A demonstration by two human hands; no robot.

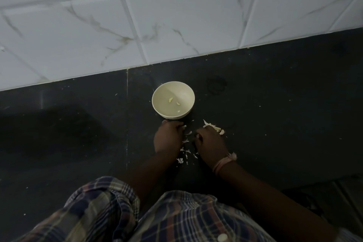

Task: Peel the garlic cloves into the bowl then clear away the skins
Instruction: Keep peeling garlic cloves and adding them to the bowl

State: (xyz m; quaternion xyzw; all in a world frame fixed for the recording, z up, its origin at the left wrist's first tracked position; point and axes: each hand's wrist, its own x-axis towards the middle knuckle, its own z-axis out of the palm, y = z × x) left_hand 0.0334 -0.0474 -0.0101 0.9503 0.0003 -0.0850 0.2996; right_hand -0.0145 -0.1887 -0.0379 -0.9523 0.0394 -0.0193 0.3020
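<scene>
The white marble-veined tiled wall (157, 15) fills the top of my view, and below it runs the dark desk (275, 94) I am working at. My checked shirt (137, 218) takes up the bottom edge. My left hand (167, 137) rests knuckles-up on the desk just in front of the cream bowl (157, 94), fingers curled under; I cannot tell whether it has hold of anything. My right hand (211, 143) lies beside it, a little apart, its fingers also bent down toward the desk, and what they pinch, if anything, is hidden from me. A pale thread band (224, 163) circles my right wrist. The bowl stands near the wall, and inside it lie three small peeled garlic cloves (170, 100). A clump of unpeeled garlic and husk (213, 126) sits at the far side of my right hand, touching its knuckles. Thin white skins (185, 150) are scattered on the desk between my two hands and toward my wrists.
</scene>
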